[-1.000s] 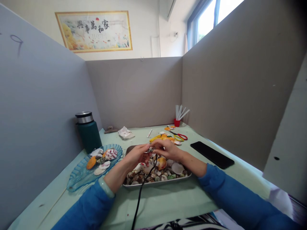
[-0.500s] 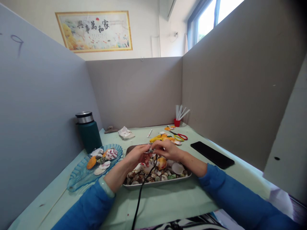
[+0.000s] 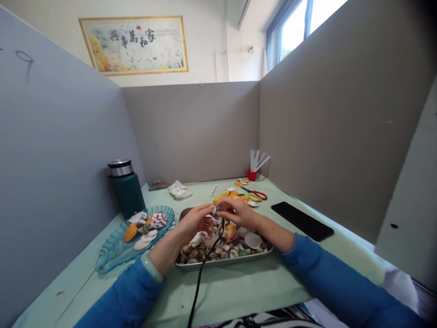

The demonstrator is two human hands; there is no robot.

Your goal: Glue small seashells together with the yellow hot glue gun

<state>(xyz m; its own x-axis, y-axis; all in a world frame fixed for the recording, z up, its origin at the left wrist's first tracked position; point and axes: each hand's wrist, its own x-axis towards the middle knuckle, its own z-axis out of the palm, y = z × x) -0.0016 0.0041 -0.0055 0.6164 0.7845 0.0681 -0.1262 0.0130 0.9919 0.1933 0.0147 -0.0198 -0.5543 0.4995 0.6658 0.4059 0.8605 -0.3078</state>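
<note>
Over a metal tray (image 3: 223, 261) of shells, my left hand (image 3: 195, 223) and my right hand (image 3: 239, 214) meet fingertip to fingertip. Both are closed on a small pale and dark shell (image 3: 215, 211), mostly covered by the fingers. A black cord (image 3: 199, 279) runs from the bottom edge up to my right fingers; whether it is held I cannot tell. Beneath the hands lie speckled snail shells (image 3: 214, 250), a white scallop shell (image 3: 253, 240) and an orange shell (image 3: 231, 233).
On the left, a blue glass dish (image 3: 112, 255) holds several shells beside a green flask (image 3: 128, 193). A black phone (image 3: 302, 220) lies on the right. Behind the tray are scissors (image 3: 256, 195), a yellow glue gun (image 3: 221, 197) and a red cup (image 3: 251, 175) of white sticks. Grey partitions surround the table.
The small shell has turned slightly between my fingertips, showing more of its pale side. My fingers have shifted a little; everything else stays in place.
</note>
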